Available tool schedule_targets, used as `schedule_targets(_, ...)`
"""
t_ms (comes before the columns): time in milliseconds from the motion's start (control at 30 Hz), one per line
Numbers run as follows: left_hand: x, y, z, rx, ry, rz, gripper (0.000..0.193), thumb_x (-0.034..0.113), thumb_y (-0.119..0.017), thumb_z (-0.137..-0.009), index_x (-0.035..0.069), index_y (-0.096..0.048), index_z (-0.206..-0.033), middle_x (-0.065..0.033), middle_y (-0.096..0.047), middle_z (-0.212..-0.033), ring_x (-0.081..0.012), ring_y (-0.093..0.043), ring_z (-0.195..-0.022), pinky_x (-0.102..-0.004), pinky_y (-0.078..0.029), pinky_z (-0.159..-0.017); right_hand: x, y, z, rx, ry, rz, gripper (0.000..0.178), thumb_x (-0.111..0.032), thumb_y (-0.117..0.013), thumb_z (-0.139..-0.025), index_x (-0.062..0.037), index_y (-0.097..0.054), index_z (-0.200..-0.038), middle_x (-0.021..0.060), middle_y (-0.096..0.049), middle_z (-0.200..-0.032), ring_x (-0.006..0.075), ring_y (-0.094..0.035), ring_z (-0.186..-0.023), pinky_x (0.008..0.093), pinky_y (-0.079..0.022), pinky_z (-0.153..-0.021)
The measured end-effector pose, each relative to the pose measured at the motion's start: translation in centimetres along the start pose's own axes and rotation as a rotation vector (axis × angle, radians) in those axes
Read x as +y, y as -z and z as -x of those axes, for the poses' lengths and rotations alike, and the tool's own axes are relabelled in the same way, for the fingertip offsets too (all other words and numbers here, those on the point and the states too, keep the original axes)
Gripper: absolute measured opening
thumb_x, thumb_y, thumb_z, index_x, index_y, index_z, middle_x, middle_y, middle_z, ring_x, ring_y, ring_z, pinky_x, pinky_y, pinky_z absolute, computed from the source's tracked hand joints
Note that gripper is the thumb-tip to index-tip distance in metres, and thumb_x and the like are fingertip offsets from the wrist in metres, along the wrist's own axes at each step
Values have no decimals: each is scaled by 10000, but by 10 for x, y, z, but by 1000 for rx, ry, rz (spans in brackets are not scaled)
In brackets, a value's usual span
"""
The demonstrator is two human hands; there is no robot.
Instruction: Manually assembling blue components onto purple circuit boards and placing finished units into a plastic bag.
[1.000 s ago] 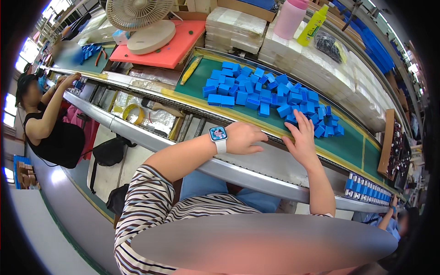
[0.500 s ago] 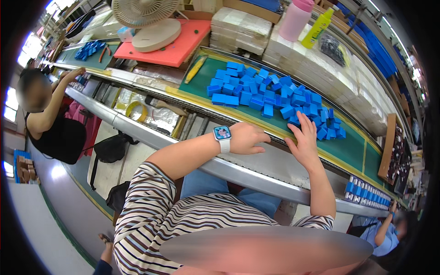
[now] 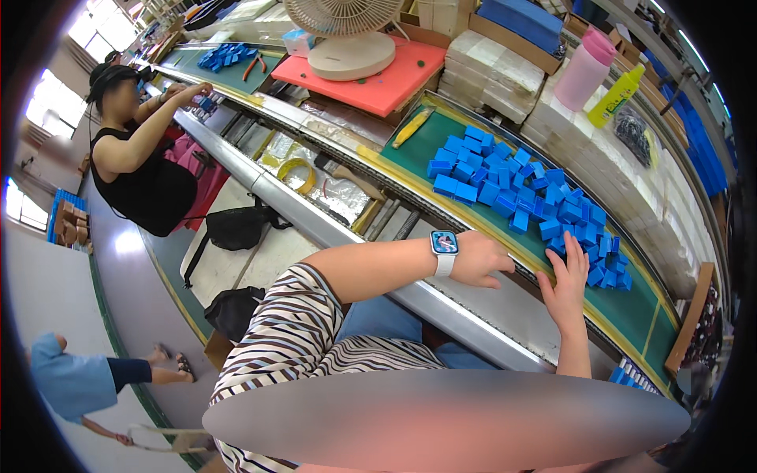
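A heap of small blue boxes (image 3: 520, 185) lies on the green belt surface (image 3: 650, 315) in front of me. My right hand (image 3: 569, 288) is at the heap's near edge, fingers spread and fingertips close to the boxes; whether they touch one I cannot tell. To its left, my left hand (image 3: 479, 260) hovers over the metal rail, palm down, its thumb apart from loosely stretched fingers. Nothing shows in either hand. A watch with a white strap (image 3: 444, 254) is on my left wrist.
Behind the belt stand white foam blocks (image 3: 544, 122), a pink bottle (image 3: 583, 71) and a yellow-green bottle (image 3: 617, 96). A fan (image 3: 351, 59) sits on a red board (image 3: 378, 93). A tape roll (image 3: 296, 175) lies left. A co-worker (image 3: 130, 146) sits further along; another person (image 3: 79, 382) walks behind.
My view has turned left, so the bench appears further right and lower. Both hands keep nearly the same pose by the boxes. More of the walking person now shows at lower left.
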State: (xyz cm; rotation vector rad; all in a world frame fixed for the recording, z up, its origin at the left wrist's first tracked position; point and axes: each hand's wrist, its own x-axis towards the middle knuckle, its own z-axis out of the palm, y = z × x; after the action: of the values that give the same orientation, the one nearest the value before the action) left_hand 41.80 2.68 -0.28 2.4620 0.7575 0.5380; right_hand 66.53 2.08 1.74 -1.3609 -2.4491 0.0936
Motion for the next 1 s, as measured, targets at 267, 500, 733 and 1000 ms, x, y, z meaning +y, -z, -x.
schedule_targets(267, -3, -1, 0, -68, -8, -31, 365, 297, -664, -760, 109, -569, -1059, -87, -620, -921, -279, -602, -890, -405, -486, -728, 1, -1, -1, 10, 14, 4, 360, -144, -671, -739, -44, -584, -1074, 143, -319, -1426, 336, -286, -1311, 524, -189, -1060)
schedule_targets(500, 1, 2, 0, -76, -2, -40, 367, 293, -666, -759, 108, -569, -1060, -87, -623, -912, -278, -604, -886, -404, -488, -723, 2, -2, 0, 10, 19, 14, 361, -153, -666, -745, -41, -580, -1077, 144, -316, -1427, 336, -285, -1311, 524, -190, -1059)
schedule_targets(733, 2, 2, -2, -100, 17, -41, 364, 294, -663, -760, 107, -573, -1059, -89, -624, -917, -279, -604, -885, -405, -489, -723, 3, -2, 1, 2, 11, 15, 364, -150, -664, -747, -47, -578, -1085, 142, -310, -1431, 335, -288, -1308, 525, -193, -1058)
schedule_targets(1000, 1, 3, -1, -89, 3, -42, 367, 291, -661, -764, 104, -572, -1067, -90, -624, -926, -280, -604, -888, -404, -489, -729, 2, -1, -1, 7, 13, 7, 364, -151, -665, -744, -50, -578, -1083, 137, -309, -1433, 335, -288, -1308, 524, -192, -1059)
